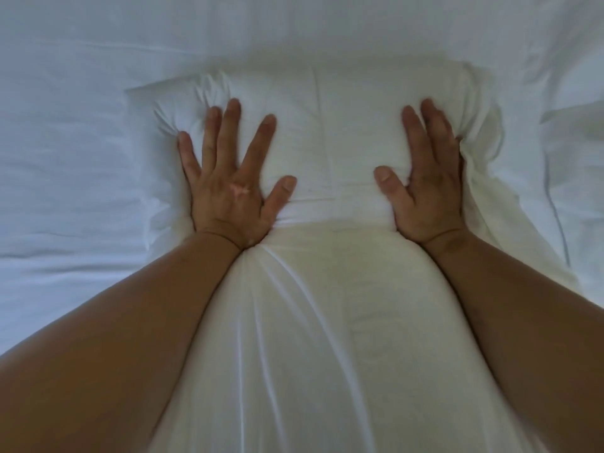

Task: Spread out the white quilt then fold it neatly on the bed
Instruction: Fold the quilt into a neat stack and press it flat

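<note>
The white quilt (330,132) lies bunched in a thick, puffy bundle in the middle of the head view, running from its far edge down between my forearms toward me. My left hand (228,178) rests flat on the bundle's left side with fingers spread wide, pressing the fabric down. On the bundle's right side my right hand (425,188) lies palm down, its outer fingers sunk into a fold of the fabric. Neither hand grips anything. Creases fan out around both hands.
A white bed sheet (72,158) covers the mattress all around the quilt, lightly wrinkled. At the right a loose fold of white fabric (562,152) trails off toward the frame's edge.
</note>
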`<action>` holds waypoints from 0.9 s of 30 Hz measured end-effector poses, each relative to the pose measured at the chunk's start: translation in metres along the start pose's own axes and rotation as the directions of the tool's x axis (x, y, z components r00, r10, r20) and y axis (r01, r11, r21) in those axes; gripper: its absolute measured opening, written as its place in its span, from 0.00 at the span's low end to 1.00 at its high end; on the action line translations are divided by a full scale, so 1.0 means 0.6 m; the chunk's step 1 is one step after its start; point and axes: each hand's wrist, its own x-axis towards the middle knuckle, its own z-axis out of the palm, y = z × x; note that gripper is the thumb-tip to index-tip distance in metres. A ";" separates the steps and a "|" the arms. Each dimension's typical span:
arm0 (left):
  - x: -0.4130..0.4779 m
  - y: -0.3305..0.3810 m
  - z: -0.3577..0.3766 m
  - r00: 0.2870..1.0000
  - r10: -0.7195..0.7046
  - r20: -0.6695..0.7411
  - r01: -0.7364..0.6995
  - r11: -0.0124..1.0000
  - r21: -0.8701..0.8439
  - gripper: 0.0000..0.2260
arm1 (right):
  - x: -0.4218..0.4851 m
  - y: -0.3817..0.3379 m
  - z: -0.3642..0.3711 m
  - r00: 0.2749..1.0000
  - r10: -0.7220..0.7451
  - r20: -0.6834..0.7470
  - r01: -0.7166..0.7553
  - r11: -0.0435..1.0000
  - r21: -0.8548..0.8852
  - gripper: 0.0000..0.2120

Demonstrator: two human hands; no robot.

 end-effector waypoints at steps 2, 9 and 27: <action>-0.002 0.005 -0.023 0.997 -0.004 0.071 0.004 1.000 0.009 0.33 | -0.001 -0.015 -0.016 0.999 0.017 0.048 -0.017 1.000 0.013 0.36; -0.021 -0.011 -0.159 0.979 0.048 0.197 -0.082 0.982 0.167 0.34 | 0.035 -0.127 -0.121 0.999 0.046 -0.011 -0.047 0.954 -0.297 0.31; 0.007 -0.072 -0.046 0.987 -0.114 0.116 0.124 0.989 -0.082 0.33 | 0.045 0.040 -0.032 0.988 0.135 -0.069 -0.130 0.989 0.074 0.30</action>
